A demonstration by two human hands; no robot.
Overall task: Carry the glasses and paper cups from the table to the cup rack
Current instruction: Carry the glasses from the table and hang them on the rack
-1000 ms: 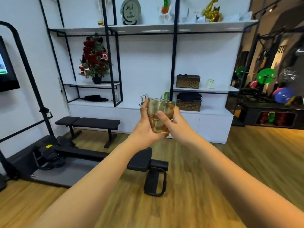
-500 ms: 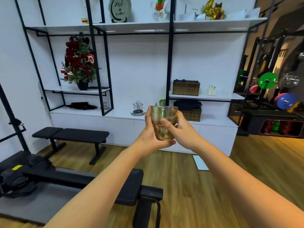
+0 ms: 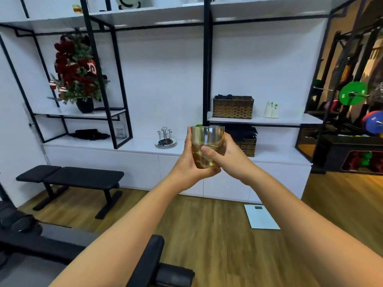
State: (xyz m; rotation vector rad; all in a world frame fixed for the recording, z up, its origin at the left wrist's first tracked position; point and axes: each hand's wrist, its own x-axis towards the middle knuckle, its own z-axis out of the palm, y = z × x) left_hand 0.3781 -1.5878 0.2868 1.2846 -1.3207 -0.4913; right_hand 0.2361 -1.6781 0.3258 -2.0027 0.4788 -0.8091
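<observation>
Glass [image 3: 207,146] sits upright between your two hands, held in the air to the right of the cup rack [image 3: 165,138] on the white counter [image 3: 136,146]. Your left hand [image 3: 187,162] wraps its left side; your right hand [image 3: 228,156] clasps the right, thumb across the front.

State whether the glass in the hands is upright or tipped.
Upright: the glass has its rim level on top, base down, clasped between the left hand and right hand.

1 glass [image 3: 207,141], 2 hands, 2 wicker baskets, 1 cup rack [image 3: 165,137]
</observation>
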